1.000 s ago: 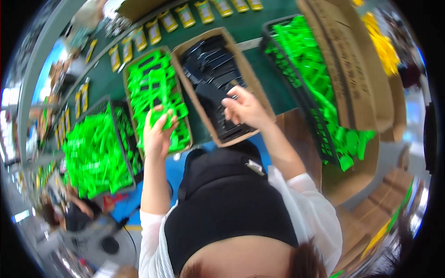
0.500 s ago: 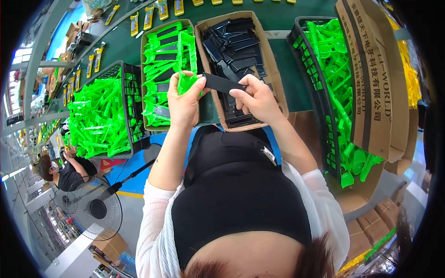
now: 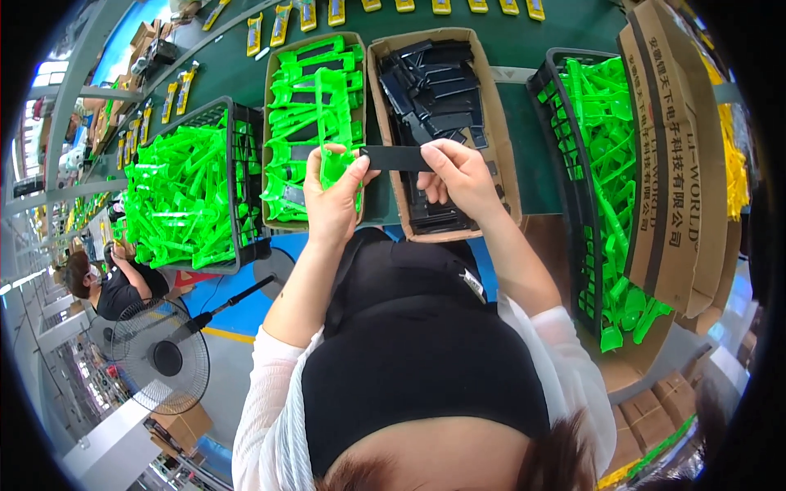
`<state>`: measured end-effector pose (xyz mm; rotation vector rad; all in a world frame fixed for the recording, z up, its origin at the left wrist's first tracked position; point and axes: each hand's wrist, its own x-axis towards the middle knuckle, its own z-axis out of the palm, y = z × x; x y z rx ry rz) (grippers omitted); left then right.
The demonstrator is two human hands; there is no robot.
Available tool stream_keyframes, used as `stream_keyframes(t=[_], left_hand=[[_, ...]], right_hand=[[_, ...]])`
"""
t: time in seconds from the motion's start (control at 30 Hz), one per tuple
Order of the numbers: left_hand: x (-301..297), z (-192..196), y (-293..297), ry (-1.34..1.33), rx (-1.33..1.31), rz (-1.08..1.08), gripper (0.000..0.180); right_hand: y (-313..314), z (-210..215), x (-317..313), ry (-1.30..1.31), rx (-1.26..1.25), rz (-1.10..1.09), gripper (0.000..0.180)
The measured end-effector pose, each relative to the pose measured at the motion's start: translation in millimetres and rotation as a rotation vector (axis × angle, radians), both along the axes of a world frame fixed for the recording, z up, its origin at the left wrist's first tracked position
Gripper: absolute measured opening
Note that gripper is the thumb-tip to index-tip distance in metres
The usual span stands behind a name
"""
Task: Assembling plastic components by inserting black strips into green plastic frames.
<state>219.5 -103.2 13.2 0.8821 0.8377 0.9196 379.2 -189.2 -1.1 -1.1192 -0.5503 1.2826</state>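
Observation:
My left hand [image 3: 332,195] is closed around the lower end of a bright green plastic frame [image 3: 322,106], which stands up past the fingers. Its thumb also touches the left end of a flat black plate [image 3: 395,159]. My right hand [image 3: 460,176] pinches the other end of that plate between thumb and fingers, so it lies level between both hands. Beneath my left hand is a cardboard box [image 3: 268,164] of green frames, some with black plates in them. A second cardboard box [image 3: 509,184], under my right hand, holds loose black plates.
A black crate [image 3: 246,192] heaped with green pieces stands at left, another crate [image 3: 577,213] at right beside a tall carton [image 3: 671,164]. Yellow packets [image 3: 278,26] line the green table's [image 3: 524,114] far side. A fan [image 3: 168,358] and a person [image 3: 123,286] are at far left.
The black plate has turned from slanting to level, and my right thumb now lies on its right end. The view has shifted slightly, moving the boxes a little right.

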Motion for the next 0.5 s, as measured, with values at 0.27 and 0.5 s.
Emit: stream_keyframes(t=[0.27, 0.5], left_hand=[[-67, 4, 68, 0.459, 0.094, -0.467, 0.019], [-94, 4, 89, 0.325, -0.008, -0.657, 0.016]], right_hand=[[12, 14, -7, -0.262, -0.131, 0.227, 0.013], [39, 24, -50, -0.415, -0.216, 0.245, 0.016]])
